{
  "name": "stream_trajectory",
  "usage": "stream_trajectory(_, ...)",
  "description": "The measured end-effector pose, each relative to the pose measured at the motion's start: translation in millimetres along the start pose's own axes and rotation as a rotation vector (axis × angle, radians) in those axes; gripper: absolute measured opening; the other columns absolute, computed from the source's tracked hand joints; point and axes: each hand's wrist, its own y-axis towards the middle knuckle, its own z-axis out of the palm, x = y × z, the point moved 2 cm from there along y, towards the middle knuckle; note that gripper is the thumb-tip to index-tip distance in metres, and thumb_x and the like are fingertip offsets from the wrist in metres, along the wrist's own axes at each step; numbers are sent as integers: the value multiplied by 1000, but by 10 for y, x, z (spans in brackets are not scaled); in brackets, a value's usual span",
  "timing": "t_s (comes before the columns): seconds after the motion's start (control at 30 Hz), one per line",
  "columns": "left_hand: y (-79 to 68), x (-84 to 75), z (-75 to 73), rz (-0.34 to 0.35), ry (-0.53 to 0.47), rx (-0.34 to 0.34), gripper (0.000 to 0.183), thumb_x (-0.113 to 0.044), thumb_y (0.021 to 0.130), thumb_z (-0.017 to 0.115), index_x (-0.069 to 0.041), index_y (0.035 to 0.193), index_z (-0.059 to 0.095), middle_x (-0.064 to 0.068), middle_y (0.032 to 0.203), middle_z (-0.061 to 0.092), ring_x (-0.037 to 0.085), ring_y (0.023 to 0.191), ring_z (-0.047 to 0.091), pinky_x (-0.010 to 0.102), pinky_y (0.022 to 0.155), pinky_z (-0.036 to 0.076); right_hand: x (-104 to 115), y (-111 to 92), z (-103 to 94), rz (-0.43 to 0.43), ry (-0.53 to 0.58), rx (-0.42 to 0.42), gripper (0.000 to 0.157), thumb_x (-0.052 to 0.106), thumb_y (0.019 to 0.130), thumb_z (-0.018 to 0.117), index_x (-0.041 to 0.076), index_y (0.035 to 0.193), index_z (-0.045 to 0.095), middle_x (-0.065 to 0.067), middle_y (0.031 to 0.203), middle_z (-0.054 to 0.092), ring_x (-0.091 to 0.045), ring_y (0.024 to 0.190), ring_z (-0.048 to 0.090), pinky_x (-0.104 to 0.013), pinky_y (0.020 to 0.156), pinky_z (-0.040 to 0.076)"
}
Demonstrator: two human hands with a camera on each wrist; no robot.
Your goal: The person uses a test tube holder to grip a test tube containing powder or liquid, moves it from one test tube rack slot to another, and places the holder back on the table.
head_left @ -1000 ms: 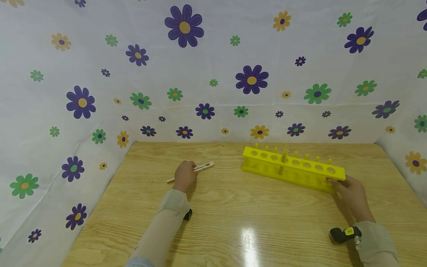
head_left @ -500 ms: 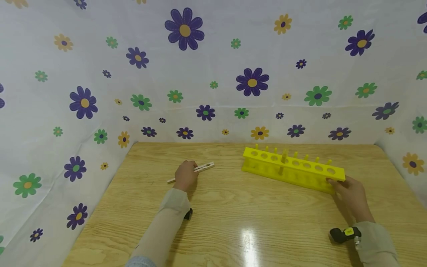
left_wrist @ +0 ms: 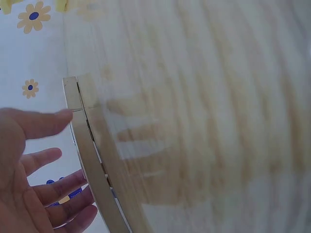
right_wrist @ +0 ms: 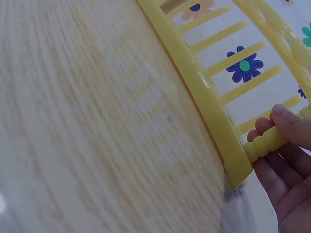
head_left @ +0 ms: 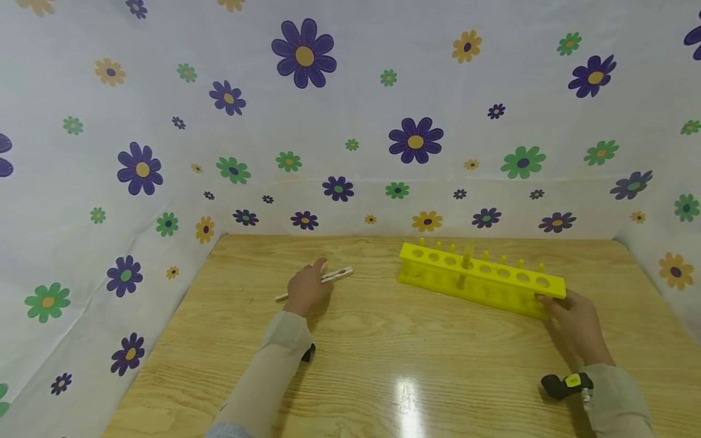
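Note:
A pale wooden test tube holder [head_left: 338,274] lies on the tabletop at the left of the head view. Over it is my left hand [head_left: 308,291], its fingers extended and spread. In the left wrist view the thumb [left_wrist: 46,124] reaches to the edge of the wooden holder [left_wrist: 92,150], and the other fingers lie beside it; whether they touch it is unclear. At the right stands a yellow test tube rack [head_left: 493,291], upright, with one test tube [head_left: 467,255] near its middle. My right hand [head_left: 577,319] grips the ridged post [right_wrist: 265,144] at the rack's near right end.
The wooden table [head_left: 361,365] reaches back to a white flowered cloth [head_left: 350,109], which also hangs along both sides. Several yellow pegs [head_left: 503,260] rise along the back of the rack. A dark wrist camera [head_left: 564,384] sits at the right cuff.
My left hand's fingers have spread apart and loosened at the wooden test tube holder, which stays in place. The right hand and the rack have hardly moved. The head view has tilted slightly up.

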Motion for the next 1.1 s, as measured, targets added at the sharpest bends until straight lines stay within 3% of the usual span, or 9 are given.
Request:
stream_trajectory(0.13, -1, -18, 1, 15, 25, -3, 67, -33, 86, 62, -16, 145, 35, 19, 114, 62, 28, 75, 61, 41, 60, 49, 7, 21, -6, -20, -15, 1, 64, 44, 97, 45, -9, 134, 43, -33, 137, 42, -50, 125, 40, -59, 98, 37)
stream_trajectory(0.27, -2, -45, -5, 28, 64, -5, 74, -41, 86, 64, -18, 147, 29, 21, 126, 57, 39, 102, 60, 51, 83, 50, 37, 45, -18, -65, -30, -13, 60, 38, 97, 49, -7, 135, 41, -32, 136, 44, -46, 121, 45, -27, 89, 50)
stream_trajectory(0.33, -6, -60, -10, 31, 67, 0, 78, -44, 86, 63, -19, 149, 25, 22, 131, 53, 41, 110, 56, 54, 90, 46, 60, 57, -26, -86, -35, -23, 57, 35, 96, 51, -6, 135, 40, -30, 136, 45, -44, 118, 47, -12, 77, 46)
stream_trajectory(0.37, -8, -65, -14, 32, 66, 1, 79, -46, 86, 63, -20, 150, 23, 22, 134, 51, 42, 114, 54, 55, 94, 43, 75, 63, -30, -95, -42, -27, 57, 34, 96, 52, -5, 135, 39, -29, 135, 45, -43, 118, 47, -12, 76, 46)
stream_trajectory(0.47, -19, -74, -29, 40, 58, -3, 83, -51, 85, 61, -22, 151, 20, 23, 141, 43, 45, 123, 46, 58, 102, 35, 124, 81, -34, -101, -41, -20, 62, 33, 95, 54, -4, 139, 32, -31, 139, 38, -47, 121, 43, -32, 88, 51)
stream_trajectory(0.57, -24, -78, -38, 52, 54, -11, 86, -55, 84, 60, -24, 152, 17, 25, 147, 34, 47, 130, 39, 61, 107, 26, 179, 96, -36, -82, -30, 12, 75, 33, 93, 58, -1, 147, 18, -34, 147, 23, -54, 126, 34, -61, 96, 38)
stream_trajectory(0.67, -28, -99, -43, 70, 53, -27, 89, -59, 83, 58, -25, 152, 14, 25, 150, 27, 48, 134, 33, 65, 108, 19, 215, 108, -42, -87, -49, 30, 90, 34, 89, 64, 4, 150, 4, -36, 150, 9, -59, 127, 26, -68, 97, 31)
stream_trajectory(0.8, -60, -186, -83, 88, 42, -46, 92, -64, 82, 56, -29, 152, 8, 24, 154, 19, 47, 138, 24, 68, 108, 13, 261, 108, -72, -137, -88, 41, 102, 31, 85, 69, 6, 151, -5, -38, 148, 9, -62, 128, 20, -73, 97, 23)
stream_trajectory(1.1, -209, -488, -223, 126, 52, -92, 94, -66, 81, 56, -34, 152, 3, 21, 156, 12, 45, 143, 12, 70, 108, 5, 411, 73, -117, -186, -191, -8, 106, 38, 82, 72, 4, 151, -1, -39, 147, 12, -59, 130, 19, -72, 99, 20)
